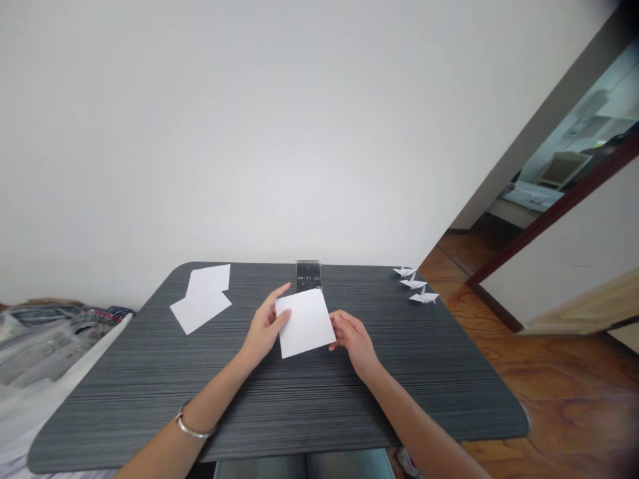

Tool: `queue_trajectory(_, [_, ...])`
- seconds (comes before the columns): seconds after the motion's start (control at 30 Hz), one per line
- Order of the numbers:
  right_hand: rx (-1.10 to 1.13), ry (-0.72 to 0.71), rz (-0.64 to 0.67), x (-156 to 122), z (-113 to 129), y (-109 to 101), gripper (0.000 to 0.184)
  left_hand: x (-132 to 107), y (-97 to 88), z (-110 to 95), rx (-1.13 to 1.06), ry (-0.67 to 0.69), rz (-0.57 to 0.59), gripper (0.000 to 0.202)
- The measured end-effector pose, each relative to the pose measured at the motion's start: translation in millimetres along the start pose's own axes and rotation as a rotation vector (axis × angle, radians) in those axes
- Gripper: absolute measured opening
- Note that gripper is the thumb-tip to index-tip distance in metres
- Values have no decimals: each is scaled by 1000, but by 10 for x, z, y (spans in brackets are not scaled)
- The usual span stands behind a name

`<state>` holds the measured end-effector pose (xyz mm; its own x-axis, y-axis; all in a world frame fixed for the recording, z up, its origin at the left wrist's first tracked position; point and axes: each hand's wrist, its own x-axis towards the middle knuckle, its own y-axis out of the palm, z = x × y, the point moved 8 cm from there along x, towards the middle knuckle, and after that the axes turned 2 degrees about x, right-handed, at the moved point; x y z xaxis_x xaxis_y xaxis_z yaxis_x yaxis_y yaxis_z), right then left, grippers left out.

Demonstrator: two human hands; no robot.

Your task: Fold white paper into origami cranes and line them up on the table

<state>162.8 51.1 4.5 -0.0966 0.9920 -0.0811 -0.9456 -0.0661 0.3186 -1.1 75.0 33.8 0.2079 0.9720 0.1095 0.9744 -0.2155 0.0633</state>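
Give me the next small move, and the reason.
Probably fold one edge of the held sheet over: it looks flat and uncreased, the left hand grips it, the right hand is at its edge, and three paper birds stand further right.

Left lane: bare counter point(120, 406) between the two sheets point(200, 313) and the left hand point(264, 326).
Right lane: bare counter between the right hand point(355, 340) and the row of cranes point(413, 284).
Centre: obstructed by the paper point(304, 324) between the hands.
Beyond paper: phone point(308, 275) in the way.
Far limit: wall point(309, 133) behind the counter.
Near side: open surface between the forearms point(224, 380).
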Motion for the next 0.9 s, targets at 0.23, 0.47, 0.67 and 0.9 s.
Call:
queue_trajectory(0.23, [-119,-203,2,-39,220,-36,22,-27,66,-19,-39,-25,75,55])
queue_trajectory(0.47, [-257,-227,81,-75,157,36,15,-56,138,-33,-4,-19,136,51])
queue_trajectory(0.67, [-212,-270,-26,-57,189,-91,14,-67,15,-87,55,66,49,30])
queue_trajectory(0.9, [-166,-250,-42,-50,182,-121,12,-109,156,-238,195,261,201,17])
